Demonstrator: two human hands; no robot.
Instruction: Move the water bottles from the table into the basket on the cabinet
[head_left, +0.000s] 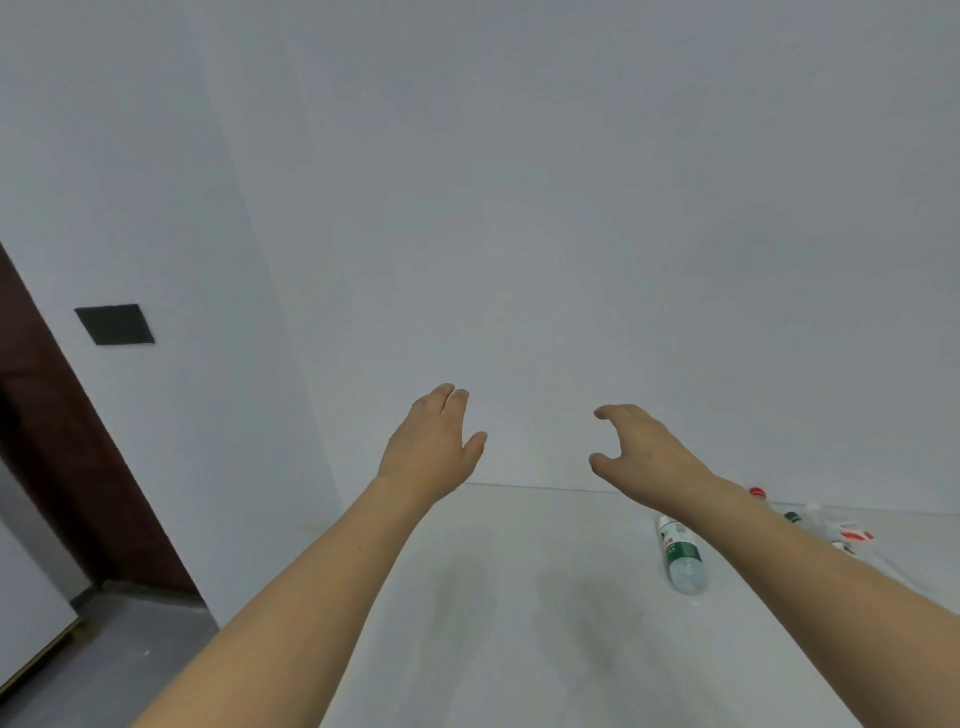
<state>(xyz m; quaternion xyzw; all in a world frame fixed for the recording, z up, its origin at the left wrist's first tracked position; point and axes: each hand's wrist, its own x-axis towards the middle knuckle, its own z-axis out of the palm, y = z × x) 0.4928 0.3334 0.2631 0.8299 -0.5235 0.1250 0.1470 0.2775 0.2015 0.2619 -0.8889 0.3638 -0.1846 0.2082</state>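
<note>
Both hands are raised over the table (519, 597) with nothing in them: the left hand (434, 447) is loosely spread, fingers together and thumb apart, while the right hand (644, 449) is curled into an open claw, thumb and fingers parted as if shaped for a bottle. Neither touches anything, so this looks like the reach phase, between bottles, with a fresh pick-up due. The nearest water bottle (681, 556) lies on its side at about four o'clock from the right hand, clear plastic with a green and white label, its base toward the camera. A cluster of further bottles (810, 519), one with a red cap, lies beyond the right forearm toward three o'clock, partly hidden by it. The next move calls for lowering the right hand and closing around the lying bottle's body. No basket or cabinet is in view, so a turn would follow
</note>
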